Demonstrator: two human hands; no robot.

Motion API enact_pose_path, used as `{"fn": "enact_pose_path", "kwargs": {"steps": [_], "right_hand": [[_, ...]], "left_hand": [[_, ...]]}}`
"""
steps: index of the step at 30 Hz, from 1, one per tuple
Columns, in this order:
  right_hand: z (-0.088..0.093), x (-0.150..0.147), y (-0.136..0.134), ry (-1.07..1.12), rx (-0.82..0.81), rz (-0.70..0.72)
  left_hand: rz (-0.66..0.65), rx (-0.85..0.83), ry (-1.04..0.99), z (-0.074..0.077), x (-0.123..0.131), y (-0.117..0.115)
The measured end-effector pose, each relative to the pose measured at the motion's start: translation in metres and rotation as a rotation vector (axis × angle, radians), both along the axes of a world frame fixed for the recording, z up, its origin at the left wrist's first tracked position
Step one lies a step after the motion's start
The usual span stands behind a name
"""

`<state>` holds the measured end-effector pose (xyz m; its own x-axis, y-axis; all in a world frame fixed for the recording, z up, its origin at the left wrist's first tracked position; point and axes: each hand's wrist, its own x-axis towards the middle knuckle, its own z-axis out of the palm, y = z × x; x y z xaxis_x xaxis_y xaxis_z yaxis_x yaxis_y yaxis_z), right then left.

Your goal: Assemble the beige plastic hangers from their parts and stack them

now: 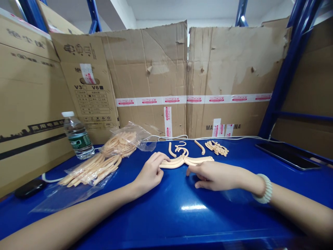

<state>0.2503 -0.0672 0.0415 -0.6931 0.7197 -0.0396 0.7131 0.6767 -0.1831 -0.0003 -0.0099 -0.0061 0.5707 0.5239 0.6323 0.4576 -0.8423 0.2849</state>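
Note:
Beige curved hanger arms lie on the blue table in two groups, a left group (173, 162) and a right group (199, 160), meeting in the middle. Beyond that meeting point curves a beige hook (185, 151). My left hand (148, 173) is closed over the outer end of the left arms, its fingers covering that end. Just in front of the right arms is my right hand (212, 175), index finger bent down and thumb apart, with nothing visible in it. Its other fingers are partly hidden.
Loose curved pieces (199, 147) and a pile of small beige parts (217, 148) lie farther back. Clear bags of beige parts (91, 170), a water bottle (78, 137) and a black object (30, 188) stand left. A phone (287, 156) lies right. Cardboard (151, 80) walls the back.

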Motion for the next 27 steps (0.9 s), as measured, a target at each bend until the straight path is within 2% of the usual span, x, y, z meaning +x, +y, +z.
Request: {"fn": "enact_pose_path", "kwargs": {"steps": [27], "right_hand": [[-0.0017, 0.0006, 0.0007, 0.021, 0.012, 0.009]], "left_hand": [[0.013, 0.057, -0.043, -0.0013, -0.0027, 0.0046]]}}
